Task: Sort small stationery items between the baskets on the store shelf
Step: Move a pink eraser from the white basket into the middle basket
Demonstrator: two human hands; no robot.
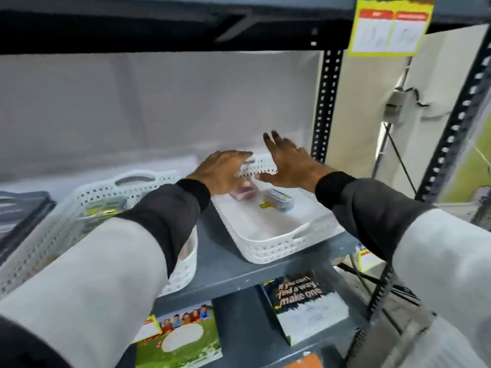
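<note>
Two white perforated baskets stand on the grey shelf. The right basket holds a pink packet, a blue-and-white packet and a small yellow tag. My left hand hovers over that basket's far left corner, fingers apart, partly covering the pink packet; nothing is visibly gripped. Above the basket's far rim my right hand is spread wide and holds nothing. The left basket contains yellow-green packs, and my left forearm hides much of it.
Dark folders lie at the far left of the shelf. The steel upright stands just right of my right hand. The shelf below carries a black notebook and a green picture book. A yellow sign hangs overhead.
</note>
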